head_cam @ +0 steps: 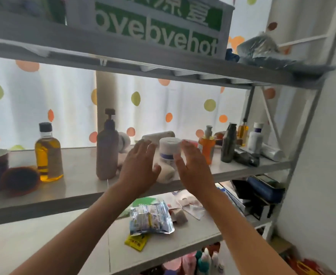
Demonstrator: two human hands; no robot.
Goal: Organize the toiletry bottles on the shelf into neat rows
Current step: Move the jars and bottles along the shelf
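On the middle shelf (73, 187) stands a white jar (169, 148) with a blue band. My left hand (139, 165) and my right hand (193, 165) are raised on either side of it, fingers straight, holding nothing. A pale tube (165, 174) lies below the jar. To the left stand a brown pump bottle (107, 153) and a yellow oil bottle (48, 155). To the right are an orange pump bottle (207, 147), a dark bottle (229, 143) and a white bottle (255, 140).
Two dark round pots (18, 180) sit at the shelf's left end. A dark tube (246, 157) lies on its side at the right. The lower shelf (64, 245) holds foil packets (151, 219). A green-lettered box (159, 26) is on the upper shelf.
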